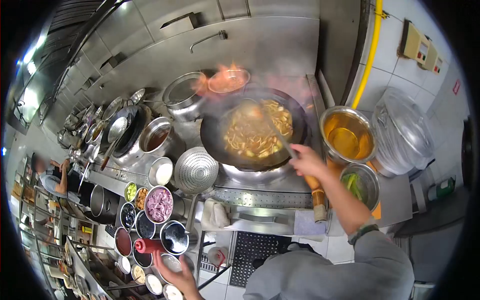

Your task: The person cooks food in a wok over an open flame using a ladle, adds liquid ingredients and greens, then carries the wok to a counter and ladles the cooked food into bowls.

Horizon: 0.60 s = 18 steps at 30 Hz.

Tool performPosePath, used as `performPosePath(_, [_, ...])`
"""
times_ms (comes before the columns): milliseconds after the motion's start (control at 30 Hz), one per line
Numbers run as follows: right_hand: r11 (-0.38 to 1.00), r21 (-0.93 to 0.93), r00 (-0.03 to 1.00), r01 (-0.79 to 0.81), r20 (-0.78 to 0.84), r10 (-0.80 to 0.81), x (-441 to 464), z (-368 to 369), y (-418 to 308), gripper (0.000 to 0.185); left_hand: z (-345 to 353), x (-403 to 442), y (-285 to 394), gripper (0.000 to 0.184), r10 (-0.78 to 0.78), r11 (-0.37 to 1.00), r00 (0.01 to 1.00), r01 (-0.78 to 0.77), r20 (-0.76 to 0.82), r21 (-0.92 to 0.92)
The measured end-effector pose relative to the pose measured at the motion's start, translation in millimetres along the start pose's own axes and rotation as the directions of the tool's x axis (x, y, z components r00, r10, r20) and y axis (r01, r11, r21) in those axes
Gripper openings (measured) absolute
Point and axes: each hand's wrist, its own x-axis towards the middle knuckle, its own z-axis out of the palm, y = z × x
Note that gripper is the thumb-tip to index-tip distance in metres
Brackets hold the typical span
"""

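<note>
Food of pale strips and chunks in brown sauce point(262, 132) lies in a round black wok point(211, 127). I see the right hand point(308, 161), fingers wrapped around a long-handled metal ladle point(283, 139) reaching into it. The left hand point(175, 275) spreads its fingers beside a red plastic squeeze bottle point(148, 245); touching or not, I cannot tell.

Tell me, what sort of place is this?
Most likely a restaurant or similar commercial kitchen: a big wok of steaming food, flames flaring behind it, and a wide spread of separately portioned ingredients alongside.
</note>
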Motion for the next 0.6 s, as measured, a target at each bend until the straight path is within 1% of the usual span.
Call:
performPosePath(67, [0.986,0.148,0.974,-0.082,0.222,0.048,-36.4,-2.0,-1.2,0.060,-4.6,4.5,6.9,0.063,0.039,0.999,0.996,-0.037,0.077,-0.022])
performPosePath(100, [0.986,0.122,0.973,-0.110,0.214,0.082,-51.8,-16.5,5.0,0.059,-12.2,-6.8,-2.7,0.061,-0.007,0.999,0.999,0.008,0.032,-0.033])
performPosePath(133, [0.986,0.097,0.972,-0.136,0.206,0.114,-65.2,-35.1,13.7,0.059,-21.2,-18.2,-14.0,0.060,-0.084,0.996,0.996,0.084,0.024,-0.036])
performPosePath(167, [0.995,-0.019,0.983,-0.101,0.152,0.103,-75.1,-46.3,13.4,0.059,-29.4,-29.8,-24.9,0.060,-0.158,0.987,0.987,0.158,0.017,-0.042])
performPosePath(200, [0.990,-0.117,0.995,-0.075,0.050,0.081,-77.4,-44.1,9.7,0.058,-39.7,-43.3,-35.8,0.059,-0.232,0.972,0.973,0.232,0.018,-0.043])
performPosePath(233, [0.975,-0.215,0.997,-0.061,-0.053,0.050,-79.3,-40.8,-0.7,0.057,-44.7,-55.4,-47.4,0.058,-0.259,0.966,0.966,0.259,0.014,-0.013])
performPosePath(267, [0.948,-0.313,0.988,-0.056,-0.156,0.007,-84.4,-38.7,-6.1,0.056,-45.6,-60.6,-53.4,0.057,-0.240,0.971,0.970,0.240,0.030,-0.011])
performPosePath(333, [0.929,-0.363,0.948,0.069,-0.267,-0.175,-55.8,-21.4,26.6,0.052,-39.9,-67.2,-61.2,0.057,-0.199,0.980,0.979,0.200,0.046,-0.021])
performPosePath(400, [0.992,-0.124,0.962,-0.037,-0.272,0.002,-51.9,7.5,3.9,0.051,-29.0,-63.2,-58.9,0.056,-0.118,0.990,0.992,0.121,0.045,-0.071])
performPosePath(433, [0.998,0.044,0.984,-0.052,-0.168,0.059,-51.5,9.5,4.3,0.052,-25.1,-59.5,-57.9,0.056,-0.092,0.990,0.994,0.097,0.055,-0.098])
performPosePath(467, [0.975,0.207,0.994,-0.084,-0.055,0.097,-50.8,11.0,5.0,0.052,-22.8,-54.3,-54.3,0.056,-0.065,0.989,0.996,0.073,0.065,-0.126])
performPosePath(500, [0.924,0.358,0.991,-0.131,0.066,0.115,-52.2,12.8,4.3,0.053,-24.0,-51.3,-47.4,0.057,-0.076,0.985,0.993,0.089,0.093,-0.147])
performPosePath(600, [0.929,0.366,0.999,-0.046,0.024,0.040,-69.9,5.4,8.9,0.055,-35.4,-54.9,-52.8,0.057,-0.107,0.978,0.989,0.124,0.104,-0.168])
